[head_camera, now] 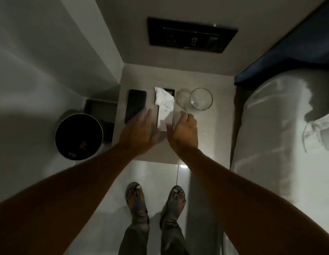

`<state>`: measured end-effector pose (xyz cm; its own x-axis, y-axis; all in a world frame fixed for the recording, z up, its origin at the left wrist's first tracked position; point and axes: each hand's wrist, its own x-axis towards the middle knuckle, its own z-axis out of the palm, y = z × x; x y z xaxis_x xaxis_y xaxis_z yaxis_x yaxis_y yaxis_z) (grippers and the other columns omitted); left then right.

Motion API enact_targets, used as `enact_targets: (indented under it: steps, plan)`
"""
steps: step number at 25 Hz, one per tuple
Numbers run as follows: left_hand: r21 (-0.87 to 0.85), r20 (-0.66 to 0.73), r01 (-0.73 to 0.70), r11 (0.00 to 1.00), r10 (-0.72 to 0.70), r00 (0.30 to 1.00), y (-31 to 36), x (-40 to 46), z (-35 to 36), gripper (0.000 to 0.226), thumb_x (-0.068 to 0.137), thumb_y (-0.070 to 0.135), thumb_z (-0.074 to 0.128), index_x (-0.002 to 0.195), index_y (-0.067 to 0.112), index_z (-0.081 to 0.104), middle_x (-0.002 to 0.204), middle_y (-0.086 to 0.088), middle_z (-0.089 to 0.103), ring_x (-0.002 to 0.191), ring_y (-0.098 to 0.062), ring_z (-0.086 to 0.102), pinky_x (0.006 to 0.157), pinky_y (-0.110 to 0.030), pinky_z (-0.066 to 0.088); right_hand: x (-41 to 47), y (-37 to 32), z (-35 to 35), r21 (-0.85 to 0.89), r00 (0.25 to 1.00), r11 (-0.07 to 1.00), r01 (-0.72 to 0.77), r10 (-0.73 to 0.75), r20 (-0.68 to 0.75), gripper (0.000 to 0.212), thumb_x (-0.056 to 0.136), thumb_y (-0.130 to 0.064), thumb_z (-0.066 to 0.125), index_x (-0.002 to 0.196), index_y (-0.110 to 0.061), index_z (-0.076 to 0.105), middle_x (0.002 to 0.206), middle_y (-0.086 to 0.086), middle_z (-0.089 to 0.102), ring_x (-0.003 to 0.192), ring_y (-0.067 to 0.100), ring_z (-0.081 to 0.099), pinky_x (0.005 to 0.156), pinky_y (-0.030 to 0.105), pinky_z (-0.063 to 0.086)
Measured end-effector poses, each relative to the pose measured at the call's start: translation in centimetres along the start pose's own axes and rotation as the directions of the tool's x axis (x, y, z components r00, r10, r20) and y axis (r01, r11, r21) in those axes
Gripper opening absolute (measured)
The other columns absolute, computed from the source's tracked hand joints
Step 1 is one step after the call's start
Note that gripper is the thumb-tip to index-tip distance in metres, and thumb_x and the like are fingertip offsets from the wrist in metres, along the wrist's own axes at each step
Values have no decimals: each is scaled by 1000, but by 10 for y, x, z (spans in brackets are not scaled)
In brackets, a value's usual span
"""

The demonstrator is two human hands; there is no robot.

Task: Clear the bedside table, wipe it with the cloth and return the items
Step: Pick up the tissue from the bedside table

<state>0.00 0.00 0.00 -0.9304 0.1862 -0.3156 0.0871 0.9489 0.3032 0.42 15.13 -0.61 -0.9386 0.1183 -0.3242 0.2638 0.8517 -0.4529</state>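
The pale bedside table [211,137] stands below me between a wall and the bed. On it lie a black phone [135,105] at the left, a white tissue box [165,107] with a tissue sticking out in the middle, and a clear glass [201,98] at the right. My left hand [139,133] hovers open at the box's left side, its fingers over the phone's near end. My right hand [184,133] is open at the box's right side, fingertips near its edge. Neither hand holds anything. No cloth is visible.
A round black waste bin [79,137] sits on the floor left of the table. The bed with white sheets [281,144] and a dark headboard [289,57] runs along the right. A black control panel [192,34] is set in the wall behind. My sandalled feet [154,201] stand on pale tiles.
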Motion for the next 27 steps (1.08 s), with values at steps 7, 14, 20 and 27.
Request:
enact_targets:
  steps: [7, 14, 20, 27]
  plan:
    - [-478, -42, 395, 785, -469, 882, 4, 104, 12, 32, 99, 24, 60, 124, 5, 64, 128, -13, 68, 119, -28, 65, 82, -22, 43, 74, -42, 26, 375, 956, 881, -289, 287, 63, 48, 100, -18, 52, 143, -7, 36, 145, 15, 38, 128, 36, 52, 105, 43, 46]
    - [-692, 185, 511, 511, -558, 809, -18, 127, 61, 35, 86, 19, 80, 118, 8, 72, 118, -16, 75, 105, -32, 74, 89, -44, 63, 88, -31, 35, 254, 955, 923, -289, 297, 8, 31, 99, -11, 50, 130, -8, 52, 133, 14, 48, 116, 32, 58, 103, 39, 49]
    - [-853, 146, 387, 350, -552, 821, -24, 110, 51, 20, 87, 10, 76, 105, 2, 74, 110, -19, 76, 103, -35, 73, 94, -50, 60, 90, -47, 39, 284, 979, 942, -177, 199, -51, 22, 99, -13, 50, 111, -10, 68, 110, 8, 66, 94, 18, 64, 74, 15, 45]
    - [-927, 250, 375, 11, -726, 641, -128, -18, 25, 14, 91, 13, 68, 100, 2, 71, 107, -24, 76, 92, -34, 73, 94, -45, 60, 28, -140, 112, 342, 979, 939, 26, -93, 181, 19, 98, -17, 58, 111, -10, 70, 105, 6, 71, 92, 11, 60, 84, 20, 48]
